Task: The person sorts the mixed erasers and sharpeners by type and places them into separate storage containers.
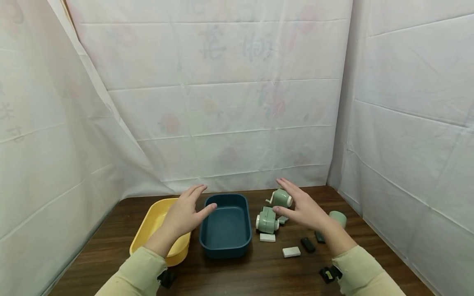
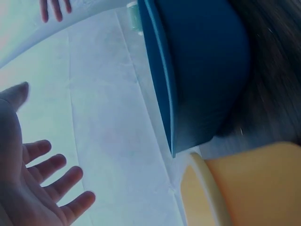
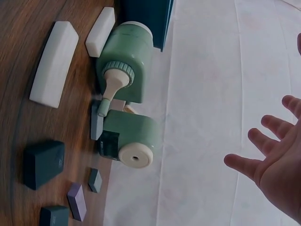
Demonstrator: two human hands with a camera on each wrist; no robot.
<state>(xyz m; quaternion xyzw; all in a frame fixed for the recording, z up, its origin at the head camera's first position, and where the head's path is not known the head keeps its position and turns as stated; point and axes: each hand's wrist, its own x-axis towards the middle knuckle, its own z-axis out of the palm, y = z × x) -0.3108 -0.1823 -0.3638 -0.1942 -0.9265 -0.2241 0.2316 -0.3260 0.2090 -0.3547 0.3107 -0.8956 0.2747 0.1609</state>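
Observation:
My left hand (image 1: pixel 183 214) is raised with fingers spread, overlapping the yellow bin (image 1: pixel 177 259) in the head view and holding nothing. To its right stands a dark blue bin (image 1: pixel 226 252), with bare floor inside. My right hand (image 1: pixel 304 209) hovers with straight fingers and an empty palm over the right side of the table. Nearest to it are two green pencil sharpeners, one in front (image 1: pixel 267 221) and one farther back (image 1: pixel 282 198). A crank handle (image 3: pixel 111 89) shows on one in the right wrist view.
White erasers (image 1: pixel 291 252) and dark erasers (image 1: pixel 307 245) lie on the brown table (image 1: pixel 259 275). A purple eraser (image 3: pixel 76 201) is among them. My right forearm partly covers a round green object (image 1: pixel 338 218). White cloth (image 1: pixel 222 123) hangs behind and on both sides.

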